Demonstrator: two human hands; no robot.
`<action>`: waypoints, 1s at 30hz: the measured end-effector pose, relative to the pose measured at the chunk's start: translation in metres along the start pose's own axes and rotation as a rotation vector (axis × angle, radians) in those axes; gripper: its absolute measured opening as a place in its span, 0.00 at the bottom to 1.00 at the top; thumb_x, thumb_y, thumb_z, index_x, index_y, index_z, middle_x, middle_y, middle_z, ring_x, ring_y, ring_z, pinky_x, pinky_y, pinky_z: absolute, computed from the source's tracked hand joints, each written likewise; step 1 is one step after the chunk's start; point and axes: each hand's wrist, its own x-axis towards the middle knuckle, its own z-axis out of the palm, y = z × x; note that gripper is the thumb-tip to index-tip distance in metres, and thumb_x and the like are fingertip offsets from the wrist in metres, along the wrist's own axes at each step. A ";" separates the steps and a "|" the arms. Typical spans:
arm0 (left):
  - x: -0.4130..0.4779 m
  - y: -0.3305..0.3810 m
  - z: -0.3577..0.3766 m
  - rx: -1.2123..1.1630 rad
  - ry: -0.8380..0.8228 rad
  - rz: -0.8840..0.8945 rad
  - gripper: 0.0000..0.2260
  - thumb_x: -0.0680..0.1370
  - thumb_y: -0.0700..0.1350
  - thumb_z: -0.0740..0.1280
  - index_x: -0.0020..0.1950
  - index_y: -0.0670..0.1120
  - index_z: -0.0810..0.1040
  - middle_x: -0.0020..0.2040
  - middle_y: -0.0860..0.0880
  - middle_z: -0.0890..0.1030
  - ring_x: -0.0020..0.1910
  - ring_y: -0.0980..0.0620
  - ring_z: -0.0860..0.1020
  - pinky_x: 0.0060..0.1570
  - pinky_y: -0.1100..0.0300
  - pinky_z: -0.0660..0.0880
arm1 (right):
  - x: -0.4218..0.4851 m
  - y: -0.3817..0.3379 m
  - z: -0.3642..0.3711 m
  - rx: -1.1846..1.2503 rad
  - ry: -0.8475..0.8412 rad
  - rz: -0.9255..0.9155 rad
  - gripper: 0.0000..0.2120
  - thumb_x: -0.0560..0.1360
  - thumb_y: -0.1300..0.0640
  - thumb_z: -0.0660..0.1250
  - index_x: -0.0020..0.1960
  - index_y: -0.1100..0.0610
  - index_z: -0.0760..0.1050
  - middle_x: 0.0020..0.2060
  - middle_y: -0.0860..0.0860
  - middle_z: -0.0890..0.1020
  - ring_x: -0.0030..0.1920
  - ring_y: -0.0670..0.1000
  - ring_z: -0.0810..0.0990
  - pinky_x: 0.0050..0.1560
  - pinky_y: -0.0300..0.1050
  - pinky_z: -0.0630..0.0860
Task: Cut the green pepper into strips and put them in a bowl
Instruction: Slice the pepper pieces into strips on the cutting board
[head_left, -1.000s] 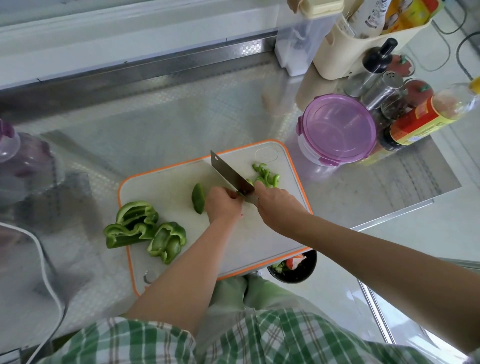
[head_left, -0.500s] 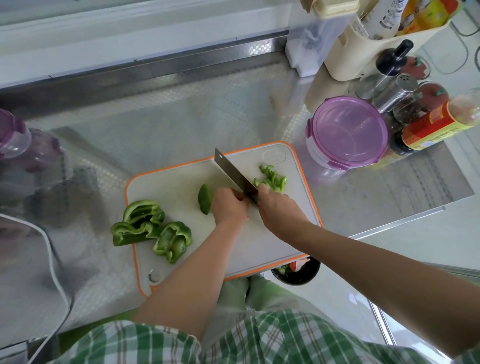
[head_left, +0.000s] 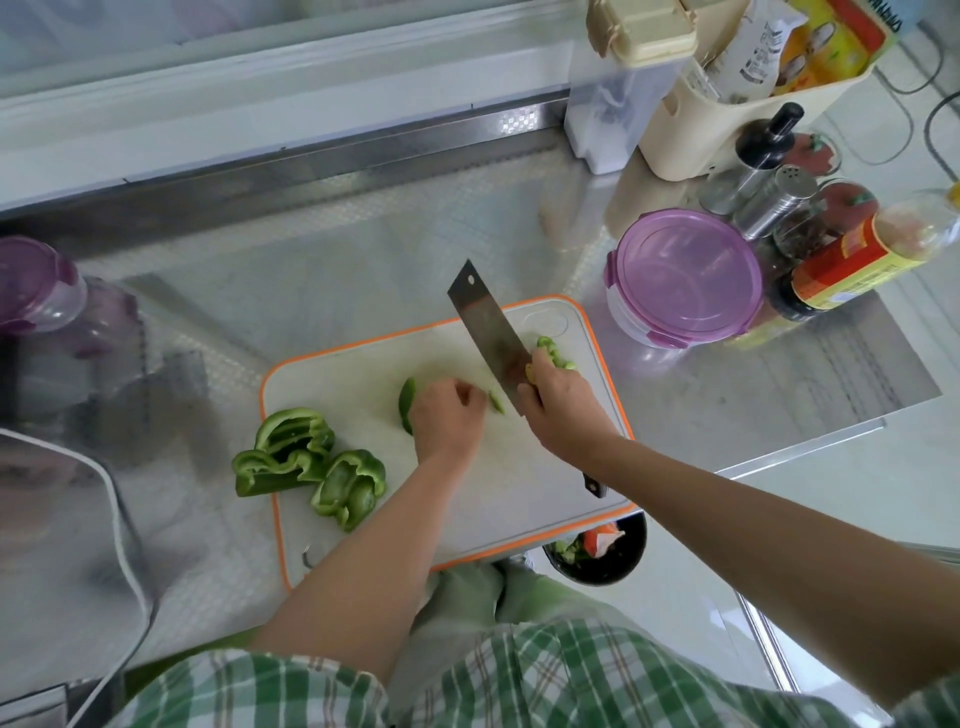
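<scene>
A white cutting board (head_left: 363, 374) with an orange rim lies on the steel counter. My left hand (head_left: 447, 421) presses a green pepper piece (head_left: 408, 410) down on the board, fingers curled over it. My right hand (head_left: 558, 410) grips the handle of a cleaver (head_left: 488, 327), whose blade is tilted up just right of the piece. A fresh strip (head_left: 496, 402) lies between hand and blade. Cut strips (head_left: 556, 353) are piled at the board's far right corner. Two larger pepper chunks (head_left: 291, 452) (head_left: 350, 486) sit at the board's left edge.
A black bowl (head_left: 602, 556) with food scraps sits below the board's near right edge. A purple-lidded container (head_left: 685, 275), bottles and shakers (head_left: 779, 202) crowd the right. A purple-capped jar (head_left: 36, 286) and a white cable (head_left: 124, 525) are on the left.
The cleaver has lifted and tilted away to the right of the pepper piece, leaving a new strip on the board. My left hand has stayed on the piece.
</scene>
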 end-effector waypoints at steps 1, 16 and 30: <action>-0.001 0.001 -0.006 0.027 0.080 0.047 0.08 0.77 0.42 0.64 0.40 0.41 0.80 0.39 0.43 0.82 0.40 0.43 0.79 0.40 0.58 0.70 | -0.004 -0.003 0.004 0.011 -0.007 -0.021 0.10 0.78 0.63 0.57 0.58 0.67 0.66 0.32 0.59 0.73 0.31 0.60 0.70 0.30 0.50 0.64; 0.009 -0.021 -0.032 0.266 0.073 -0.042 0.17 0.76 0.44 0.69 0.63 0.43 0.72 0.61 0.38 0.70 0.59 0.37 0.73 0.59 0.52 0.69 | -0.020 0.017 0.005 -0.013 -0.012 0.080 0.02 0.78 0.63 0.57 0.47 0.60 0.63 0.36 0.64 0.77 0.35 0.65 0.77 0.32 0.54 0.69; -0.007 -0.017 -0.020 0.191 0.018 -0.038 0.27 0.69 0.47 0.76 0.63 0.43 0.70 0.61 0.42 0.73 0.64 0.44 0.70 0.58 0.55 0.69 | -0.021 0.029 0.001 -0.047 -0.001 0.092 0.03 0.77 0.63 0.57 0.45 0.59 0.63 0.33 0.60 0.73 0.33 0.61 0.73 0.32 0.50 0.66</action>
